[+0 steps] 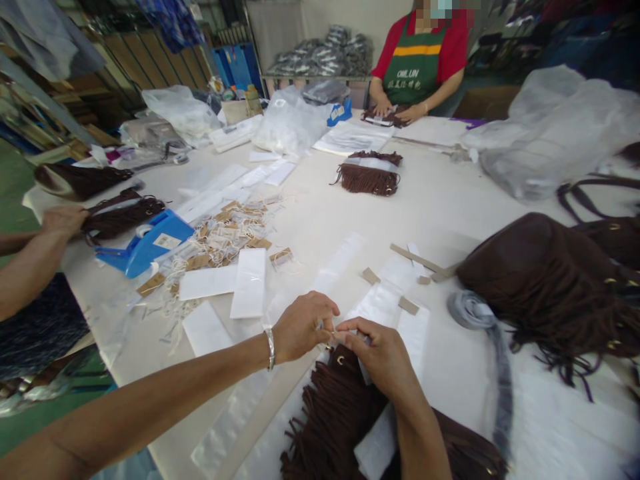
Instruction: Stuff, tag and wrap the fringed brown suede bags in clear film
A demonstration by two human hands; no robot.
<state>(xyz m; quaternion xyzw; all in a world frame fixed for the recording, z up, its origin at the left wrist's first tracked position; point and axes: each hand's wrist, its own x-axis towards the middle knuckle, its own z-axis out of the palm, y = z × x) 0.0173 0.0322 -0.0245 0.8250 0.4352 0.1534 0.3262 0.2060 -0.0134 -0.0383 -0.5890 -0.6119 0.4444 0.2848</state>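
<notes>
1. The left hand [300,328] is closed in a fingertip pinch on a small pale item [334,330], possibly a tag string.
2. The right hand [384,353] pinches it too, thumb against forefinger.
3. The brown fringed bag [333,410] lies below both hands on the worktop [313,223].

We see matt, suede-like fringe [320,413] toward the near edge of the bench [310,230], a glossy plastic dispenser [135,258] by its left edge, card tags [200,261], a crinkled plastic sack [287,127] at the far edge.
</notes>
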